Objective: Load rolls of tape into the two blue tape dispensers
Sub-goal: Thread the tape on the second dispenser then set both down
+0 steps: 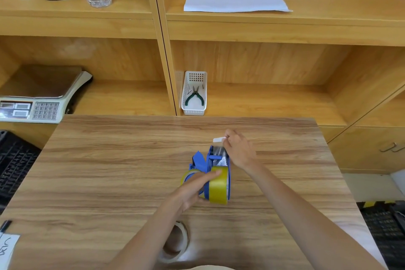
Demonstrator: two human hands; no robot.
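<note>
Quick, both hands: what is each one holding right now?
Left hand: wrapped around the blue tape dispenser, bracing it by the yellow tape roll.
Right hand: pinched shut on the tape end, pulled up over the dispenser.

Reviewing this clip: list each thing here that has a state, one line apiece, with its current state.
Right tape dispenser: upright on table, yellow roll seated.
Yellow tape roll: loaded, free end drawn forward.
Tape end: pinched by right hand, lifted above dispenser front.
Left tape dispenser: beside the first, roll in it, steadied by left hand.
Empty-looking tape core: lying flat, partly hidden by forearm.
Pliers: in white basket, handles apart.
</note>
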